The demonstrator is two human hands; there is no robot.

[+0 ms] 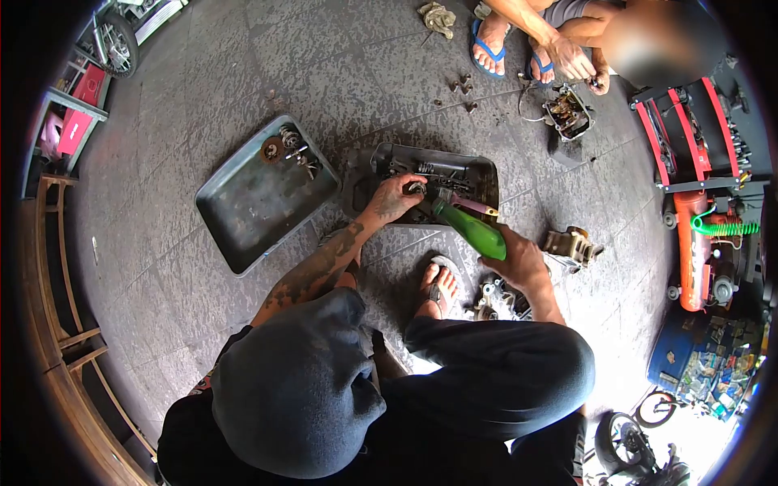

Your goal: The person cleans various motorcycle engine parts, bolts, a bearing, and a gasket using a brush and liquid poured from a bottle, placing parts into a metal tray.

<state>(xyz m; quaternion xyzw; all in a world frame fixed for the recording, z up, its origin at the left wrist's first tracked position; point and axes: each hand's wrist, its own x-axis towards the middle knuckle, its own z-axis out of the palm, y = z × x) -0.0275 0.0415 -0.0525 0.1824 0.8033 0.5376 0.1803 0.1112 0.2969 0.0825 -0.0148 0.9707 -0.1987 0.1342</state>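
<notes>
My left hand (393, 201) is closed on a small metal part (416, 188) above the left half of a dark tray of parts (493, 174). In my right hand (521, 261) is a green bottle (478, 232), tilted with its neck toward the left hand and over the tray. Metal parts and what looks like a tool with a pinkish handle (474, 205) lie in the tray. To the left, a larger tray (235, 253) holds a brown disc (272, 149) and several metal pieces (301, 159) in its upper corner.
An engine part (571, 243) and a metal casing (496, 300) rest right of my foot. Another person's hands (577, 63) are near an open engine casing (570, 113) at the upper right. A red tool rack (689, 130) and red compressor (694, 251) stand far right.
</notes>
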